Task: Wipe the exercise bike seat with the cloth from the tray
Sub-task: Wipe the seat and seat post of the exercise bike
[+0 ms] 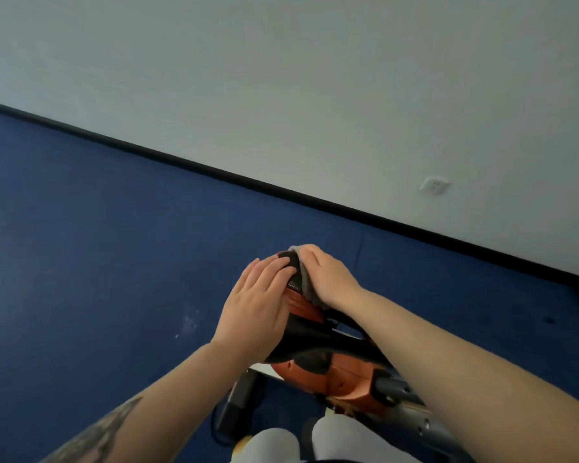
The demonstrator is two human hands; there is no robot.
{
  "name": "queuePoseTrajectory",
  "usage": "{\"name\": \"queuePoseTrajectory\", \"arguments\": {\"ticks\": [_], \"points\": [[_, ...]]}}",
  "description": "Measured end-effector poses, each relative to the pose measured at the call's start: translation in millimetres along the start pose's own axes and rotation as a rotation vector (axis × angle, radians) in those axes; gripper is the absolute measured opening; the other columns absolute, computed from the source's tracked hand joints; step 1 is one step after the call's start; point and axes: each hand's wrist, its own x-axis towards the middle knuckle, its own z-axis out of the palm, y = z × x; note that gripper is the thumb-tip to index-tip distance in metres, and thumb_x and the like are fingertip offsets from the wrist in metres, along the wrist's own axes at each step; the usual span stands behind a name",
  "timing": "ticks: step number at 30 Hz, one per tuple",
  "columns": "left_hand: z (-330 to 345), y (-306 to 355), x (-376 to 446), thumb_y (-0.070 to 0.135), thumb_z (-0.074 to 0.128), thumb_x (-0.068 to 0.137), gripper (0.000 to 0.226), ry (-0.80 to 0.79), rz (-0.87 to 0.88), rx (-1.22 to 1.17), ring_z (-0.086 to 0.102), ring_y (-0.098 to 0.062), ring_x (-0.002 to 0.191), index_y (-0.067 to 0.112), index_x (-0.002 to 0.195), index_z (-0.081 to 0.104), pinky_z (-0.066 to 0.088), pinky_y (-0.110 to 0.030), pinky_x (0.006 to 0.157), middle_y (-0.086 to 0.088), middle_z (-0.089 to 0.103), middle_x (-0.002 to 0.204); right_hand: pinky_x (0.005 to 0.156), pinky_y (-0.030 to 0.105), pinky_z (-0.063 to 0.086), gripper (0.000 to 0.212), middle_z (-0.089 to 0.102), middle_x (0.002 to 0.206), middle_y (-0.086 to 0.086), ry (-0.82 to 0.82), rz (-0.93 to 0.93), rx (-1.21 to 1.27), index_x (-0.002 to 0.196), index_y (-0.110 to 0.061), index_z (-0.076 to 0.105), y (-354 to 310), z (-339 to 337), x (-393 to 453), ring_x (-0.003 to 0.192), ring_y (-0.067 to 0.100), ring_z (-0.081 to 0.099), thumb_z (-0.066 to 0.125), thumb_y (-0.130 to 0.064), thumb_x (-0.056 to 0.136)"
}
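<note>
The exercise bike seat (301, 307) is black and orange and sits low in the middle of the view. My right hand (328, 274) presses a grey cloth (306, 282) against the seat's right side and far tip; most of the cloth is hidden under the hand. My left hand (259, 304) lies flat on the seat's left side, fingers spread toward the tip. The tray is out of view.
The bike's orange body (335, 375) and grey post (411, 402) run down to the lower right. Blue floor (97, 262) lies all around. A white wall with a black skirting (214, 170) and a socket (434, 186) stands behind. My knees (301, 442) show at the bottom.
</note>
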Motion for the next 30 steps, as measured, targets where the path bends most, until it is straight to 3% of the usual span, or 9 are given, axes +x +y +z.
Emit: {"name": "queuePoseTrajectory", "arguments": {"ticks": [3,7,11,14,18,21,23,26,30], "points": [[2,-2,3,0.024,0.034,0.089,0.042,0.000,0.010,-0.103,0.030,-0.010,0.134,0.018,0.128,0.048,0.026,-0.034,0.113,0.004,0.047,0.138,0.091,0.039,0.042,0.047,0.061,0.122,0.005,0.015,0.112,-0.130,0.126,-0.025,0.050,22,-5,-26,0.108,0.025,0.057,0.015,-0.045,0.101],[6,-7,4,0.024,0.031,0.090,0.046,-0.025,0.090,-0.065,0.026,-0.009,0.138,0.019,0.133,0.046,0.016,-0.031,0.116,0.005,0.045,0.142,0.094,0.039,0.040,0.044,0.050,0.138,0.009,0.053,0.249,-0.123,0.133,-0.015,0.044,7,2,-9,0.121,0.029,0.049,0.016,-0.029,0.102],[5,-8,4,0.024,0.031,0.092,0.045,-0.024,0.106,-0.080,0.028,-0.008,0.137,0.021,0.134,0.045,0.016,-0.030,0.115,0.004,0.045,0.142,0.082,0.038,0.041,0.050,0.059,0.124,0.002,0.225,0.195,-0.181,0.135,-0.030,0.043,-3,14,-31,0.108,0.025,0.058,0.012,-0.047,0.100],[6,-8,2,0.027,0.031,0.092,0.045,-0.024,0.093,-0.094,0.027,-0.008,0.138,0.022,0.135,0.044,0.016,-0.031,0.116,0.005,0.043,0.143,0.079,0.037,0.045,0.044,0.060,0.110,-0.002,0.319,0.093,-0.361,0.130,-0.031,0.045,11,10,-76,0.097,0.021,0.061,0.016,-0.047,0.100],[7,-9,2,0.024,0.035,0.090,0.044,-0.008,0.099,-0.095,0.028,-0.008,0.137,0.021,0.133,0.047,0.020,-0.032,0.115,0.005,0.045,0.142,0.079,0.041,0.047,0.041,0.064,0.099,0.003,0.203,0.249,-0.357,0.103,-0.020,0.057,15,-3,-66,0.094,0.026,0.061,0.020,-0.038,0.101],[7,-9,1,0.023,0.037,0.089,0.045,0.010,0.075,-0.093,0.029,-0.008,0.137,0.021,0.132,0.048,0.025,-0.035,0.113,0.005,0.046,0.141,0.078,0.041,0.047,0.033,0.062,0.114,0.009,0.195,0.344,-0.293,0.112,-0.014,0.056,-4,7,-33,0.102,0.031,0.058,0.028,-0.023,0.097],[6,-7,0,0.024,0.037,0.090,0.044,0.022,0.058,-0.091,0.029,-0.007,0.137,0.022,0.132,0.048,0.027,-0.036,0.112,0.006,0.046,0.141,0.079,0.040,0.046,0.043,0.061,0.116,0.006,0.339,0.253,-0.234,0.127,-0.022,0.051,-10,23,-30,0.101,0.028,0.059,0.020,-0.036,0.101],[5,-6,-2,0.025,0.036,0.091,0.044,0.020,0.051,-0.081,0.027,-0.005,0.137,0.024,0.134,0.046,0.027,-0.036,0.113,0.008,0.043,0.143,0.074,0.037,0.048,0.048,0.060,0.110,0.001,0.479,-0.032,-0.407,0.142,-0.028,0.036,-1,31,-68,0.092,0.022,0.061,0.017,-0.045,0.100],[5,-3,-2,0.023,0.039,0.090,0.044,0.038,0.025,-0.077,0.024,0.001,0.137,0.025,0.133,0.048,0.027,-0.033,0.113,0.011,0.043,0.143,0.066,0.036,0.044,0.038,0.063,0.101,0.001,0.342,0.070,-0.465,0.118,-0.024,0.052,33,2,-79,0.088,0.026,0.063,0.022,-0.039,0.102]]}}
